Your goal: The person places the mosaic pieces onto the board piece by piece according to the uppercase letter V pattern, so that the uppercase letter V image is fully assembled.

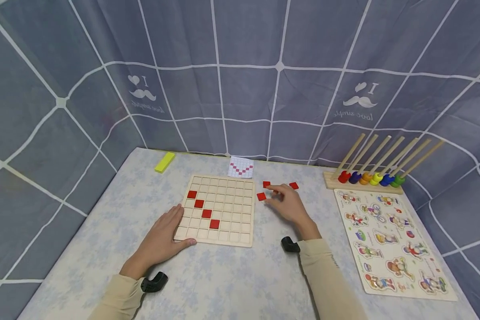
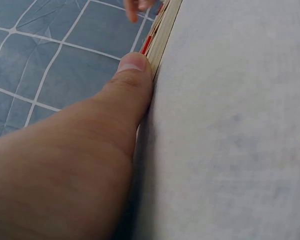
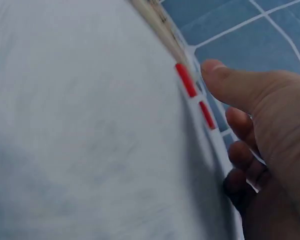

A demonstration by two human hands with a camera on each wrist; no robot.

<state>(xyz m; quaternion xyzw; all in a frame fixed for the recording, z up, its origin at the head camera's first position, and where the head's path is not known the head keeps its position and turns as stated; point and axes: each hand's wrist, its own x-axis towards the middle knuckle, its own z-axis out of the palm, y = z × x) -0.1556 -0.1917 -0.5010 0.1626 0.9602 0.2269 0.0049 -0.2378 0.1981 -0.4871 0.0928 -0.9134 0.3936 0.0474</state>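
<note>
A square wooden grid board (image 1: 235, 226) lies on the table, with several red square tiles (image 1: 206, 214) set in a diagonal line down from its upper left. My left hand (image 1: 160, 238) rests against the board's left side and lower left corner, fingers straight; its thumb (image 2: 132, 65) touches the edge in the left wrist view. Right of the board, my right hand (image 1: 291, 208) hovers with thumb and index finger apart, holding nothing. Near its fingertips lie two loose red tiles (image 1: 262, 196), also seen in the right wrist view as red slivers (image 3: 186, 80). Another red tile (image 1: 294, 185) lies behind the hand.
A small card (image 1: 241, 167) printed with a red V pattern lies behind the board. At the far left is a yellow block (image 1: 165, 162). On the right stand a peg rack with coloured beads (image 1: 363, 188) and a picture puzzle board (image 1: 384, 258). Curtains border the table.
</note>
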